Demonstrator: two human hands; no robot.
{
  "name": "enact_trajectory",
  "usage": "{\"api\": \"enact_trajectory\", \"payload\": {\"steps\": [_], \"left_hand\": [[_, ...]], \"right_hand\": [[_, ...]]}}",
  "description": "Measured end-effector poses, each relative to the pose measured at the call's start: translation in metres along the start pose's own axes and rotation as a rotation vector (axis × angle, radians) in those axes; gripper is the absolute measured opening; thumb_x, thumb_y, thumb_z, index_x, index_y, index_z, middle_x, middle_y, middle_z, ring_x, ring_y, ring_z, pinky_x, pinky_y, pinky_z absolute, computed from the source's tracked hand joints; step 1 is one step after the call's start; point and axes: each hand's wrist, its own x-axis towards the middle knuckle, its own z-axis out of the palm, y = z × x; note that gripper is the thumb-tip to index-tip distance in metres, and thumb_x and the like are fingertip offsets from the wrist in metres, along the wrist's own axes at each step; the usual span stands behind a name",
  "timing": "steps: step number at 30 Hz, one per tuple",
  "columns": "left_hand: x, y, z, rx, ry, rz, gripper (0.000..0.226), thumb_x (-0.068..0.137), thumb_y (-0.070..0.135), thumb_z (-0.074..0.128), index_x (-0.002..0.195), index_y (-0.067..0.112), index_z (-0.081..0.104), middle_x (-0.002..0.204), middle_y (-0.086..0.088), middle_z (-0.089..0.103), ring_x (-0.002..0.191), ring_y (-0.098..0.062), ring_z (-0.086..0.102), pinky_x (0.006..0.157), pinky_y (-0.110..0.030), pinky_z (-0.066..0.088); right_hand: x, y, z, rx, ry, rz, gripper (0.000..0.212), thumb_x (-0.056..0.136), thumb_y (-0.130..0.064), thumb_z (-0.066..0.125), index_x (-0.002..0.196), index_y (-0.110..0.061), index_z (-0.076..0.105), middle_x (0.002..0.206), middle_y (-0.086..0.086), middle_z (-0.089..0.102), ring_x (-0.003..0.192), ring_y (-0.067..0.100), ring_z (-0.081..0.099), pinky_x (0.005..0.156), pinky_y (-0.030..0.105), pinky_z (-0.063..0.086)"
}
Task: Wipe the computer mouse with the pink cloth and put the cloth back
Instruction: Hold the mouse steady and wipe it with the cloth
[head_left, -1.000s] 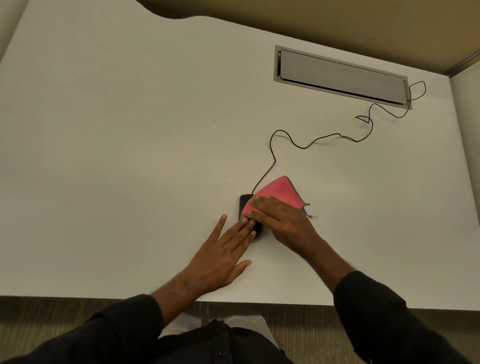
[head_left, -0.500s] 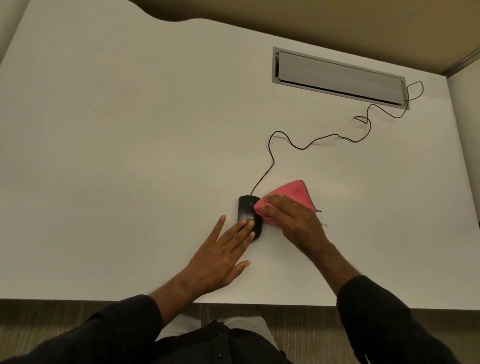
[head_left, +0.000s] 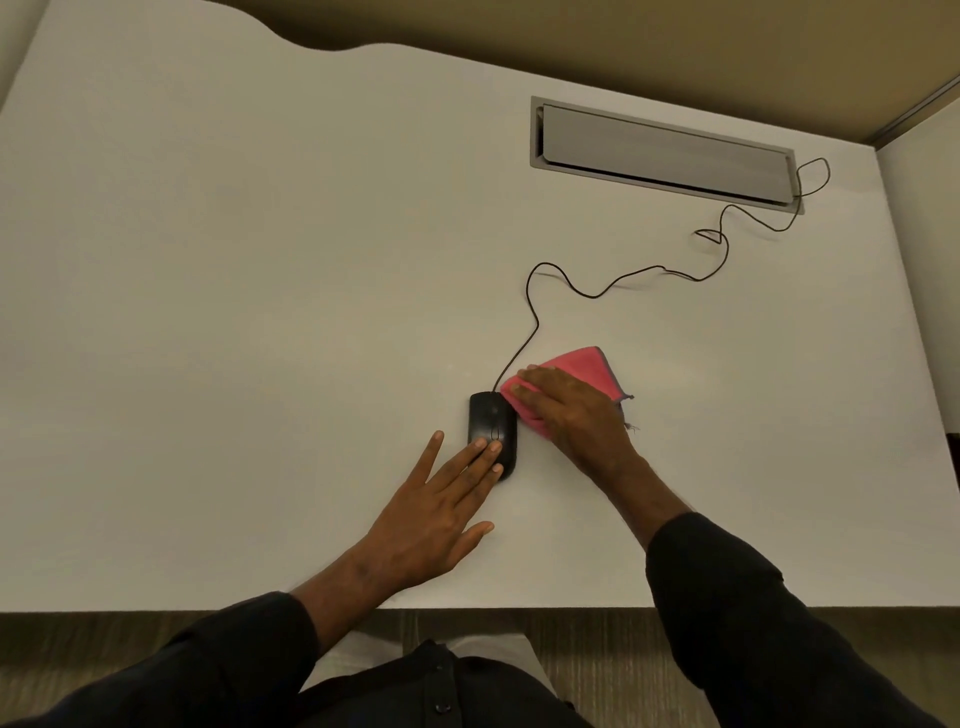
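Observation:
A black wired computer mouse lies on the white desk, a little right of centre. My left hand rests flat with its fingers spread, two fingertips pressing on the near end of the mouse. The pink cloth, folded with a grey hem, lies against the mouse's right side. My right hand presses down on the cloth with its fingers closed over it. The mouse's top is uncovered.
The mouse's thin black cable snakes back and right to a grey cable hatch set in the desk's far right. The desk's near edge runs just below my wrists. A partition wall rises at the right.
My right hand has slid the pink cloth to the right, off the top of the mouse, and now holds it against the mouse's right side. My left hand has stayed in place.

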Motion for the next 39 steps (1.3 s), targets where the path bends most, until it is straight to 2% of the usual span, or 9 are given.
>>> {"api": "enact_trajectory", "payload": {"steps": [5, 8, 11, 14, 16, 23, 29, 36, 39], "left_hand": [[0.001, 0.000, 0.001, -0.004, -0.002, -0.003, 0.066, 0.106, 0.053, 0.027, 0.156, 0.010, 0.031, 0.167, -0.012, 0.023, 0.156, -0.026, 0.019, 0.122, -0.060, 0.014], [0.001, 0.001, 0.004, -0.005, 0.002, -0.003, 0.067, 0.106, 0.054, 0.027, 0.157, 0.010, 0.030, 0.167, -0.012, 0.023, 0.156, -0.026, 0.018, 0.122, -0.060, 0.013], [0.001, 0.000, 0.005, -0.001, 0.010, 0.000, 0.067, 0.106, 0.053, 0.028, 0.157, 0.010, 0.029, 0.167, -0.012, 0.022, 0.156, -0.026, 0.017, 0.123, -0.060, 0.013], [0.001, -0.001, 0.005, 0.004, 0.010, 0.003, 0.067, 0.106, 0.053, 0.029, 0.157, 0.009, 0.029, 0.167, -0.013, 0.022, 0.156, -0.027, 0.016, 0.123, -0.060, 0.014], [0.001, -0.001, 0.003, 0.009, 0.004, 0.001, 0.067, 0.106, 0.053, 0.031, 0.157, 0.009, 0.030, 0.167, -0.013, 0.022, 0.156, -0.027, 0.017, 0.122, -0.060, 0.015], [0.001, -0.001, -0.004, 0.026, -0.024, -0.003, 0.067, 0.105, 0.054, 0.031, 0.156, 0.011, 0.033, 0.166, -0.011, 0.025, 0.155, -0.027, 0.022, 0.119, -0.059, 0.017], [0.002, 0.000, -0.008, 0.026, -0.031, -0.001, 0.067, 0.105, 0.054, 0.028, 0.156, 0.011, 0.033, 0.166, -0.011, 0.025, 0.154, -0.026, 0.022, 0.118, -0.060, 0.017], [0.001, 0.001, -0.007, 0.033, -0.019, -0.009, 0.066, 0.105, 0.053, 0.028, 0.156, 0.012, 0.033, 0.165, -0.012, 0.026, 0.154, -0.026, 0.023, 0.121, -0.065, 0.022], [0.002, 0.000, -0.006, 0.030, -0.005, -0.008, 0.066, 0.105, 0.053, 0.031, 0.156, 0.011, 0.031, 0.165, -0.012, 0.026, 0.154, -0.026, 0.023, 0.120, -0.065, 0.020]], "right_hand": [[0.001, -0.011, -0.003, 0.275, 0.202, 0.252, 0.038, 0.087, -0.008, 0.067, 0.124, 0.001, 0.064, 0.122, 0.018, 0.067, 0.112, 0.032, 0.066, 0.098, 0.044, 0.052], [-0.004, -0.023, -0.003, 0.449, 0.214, 0.379, 0.032, 0.092, -0.006, 0.065, 0.124, -0.001, 0.065, 0.122, 0.014, 0.068, 0.114, 0.025, 0.065, 0.100, 0.043, 0.052], [-0.012, -0.028, -0.002, 0.413, 0.097, 0.324, 0.040, 0.092, -0.015, 0.066, 0.130, -0.006, 0.062, 0.129, 0.011, 0.065, 0.122, 0.025, 0.060, 0.105, 0.047, 0.047], [-0.022, -0.018, 0.001, 0.316, -0.059, 0.186, 0.056, 0.091, -0.025, 0.066, 0.144, -0.013, 0.049, 0.148, 0.006, 0.048, 0.141, 0.023, 0.039, 0.120, 0.047, 0.023], [-0.025, -0.011, 0.005, 0.261, -0.084, 0.140, 0.059, 0.092, -0.024, 0.065, 0.146, -0.017, 0.045, 0.151, 0.006, 0.045, 0.143, 0.024, 0.036, 0.121, 0.050, 0.019], [-0.020, 0.003, 0.021, 0.114, -0.011, 0.042, 0.057, 0.085, -0.002, 0.073, 0.138, -0.012, 0.055, 0.139, 0.014, 0.057, 0.128, 0.033, 0.054, 0.104, 0.054, 0.046], [-0.004, 0.005, 0.015, 0.106, 0.070, 0.135, 0.056, 0.078, 0.004, 0.078, 0.131, -0.002, 0.059, 0.128, 0.020, 0.064, 0.115, 0.036, 0.064, 0.096, 0.054, 0.052], [-0.019, -0.033, 0.015, 0.121, 0.069, 0.145, 0.049, 0.081, 0.001, 0.074, 0.128, -0.007, 0.064, 0.124, 0.016, 0.067, 0.112, 0.033, 0.065, 0.093, 0.049, 0.052], [-0.033, -0.046, 0.016, 0.081, 0.109, 0.135, 0.063, 0.072, 0.003, 0.082, 0.129, -0.009, 0.060, 0.119, 0.018, 0.069, 0.107, 0.037, 0.067, 0.095, 0.050, 0.052]]}}
